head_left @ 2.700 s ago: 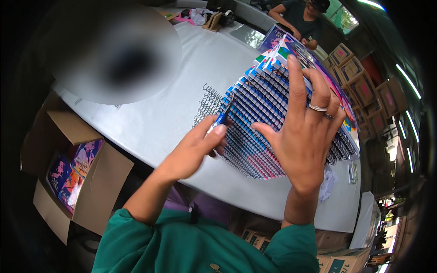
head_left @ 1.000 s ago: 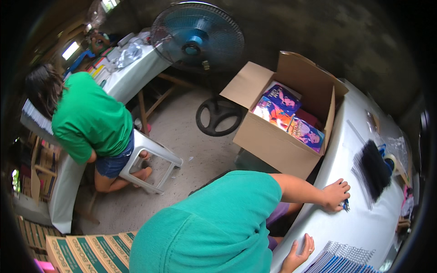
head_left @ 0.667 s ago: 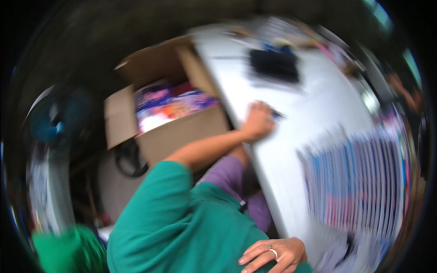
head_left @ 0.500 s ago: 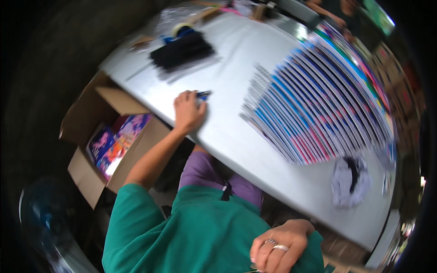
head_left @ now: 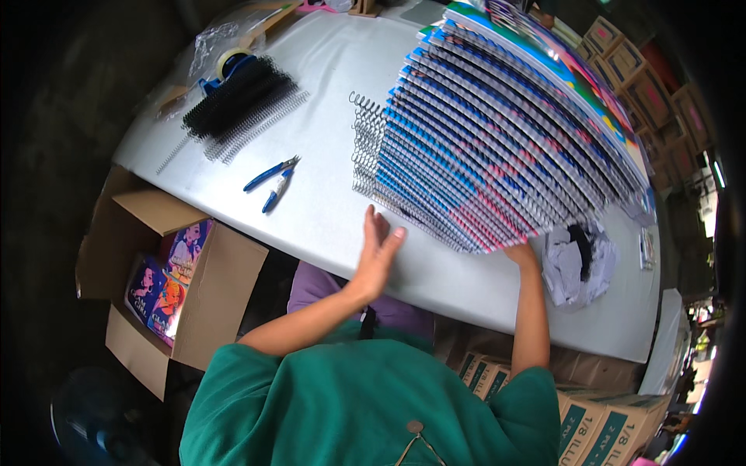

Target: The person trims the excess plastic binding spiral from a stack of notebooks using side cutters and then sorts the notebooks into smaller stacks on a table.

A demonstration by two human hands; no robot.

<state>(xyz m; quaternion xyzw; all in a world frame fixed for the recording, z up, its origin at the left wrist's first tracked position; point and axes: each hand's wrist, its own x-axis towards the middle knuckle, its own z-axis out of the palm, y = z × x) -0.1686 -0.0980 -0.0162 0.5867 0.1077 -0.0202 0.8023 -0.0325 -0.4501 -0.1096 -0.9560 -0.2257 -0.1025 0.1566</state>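
A large fanned row of spiral-bound notebooks (head_left: 497, 140) lies across the white table, their wire coils sticking out at the left end. My left hand (head_left: 377, 260) is at the table's near edge, just below those coil ends, with thumb and fingers apart and nothing in it. At the near right corner of the row is my right hand (head_left: 522, 253); its fingers are hidden by the notebooks. Blue-handled wire nippers (head_left: 272, 182) rest on the table to the left, their handles spread and no hand on them.
A pile of black coils (head_left: 241, 97) and a tape dispenser (head_left: 228, 64) are at the far left. An open carton (head_left: 221, 291) with colourful printed covers stands left of the table. Crumpled pale cloth (head_left: 571, 272) lies right of my right hand. Cartons (head_left: 598, 427) stand below right.
My left hand has let go of the nippers and moved right towards the notebooks. My right hand has gone from in front of my chest to the row's near corner.
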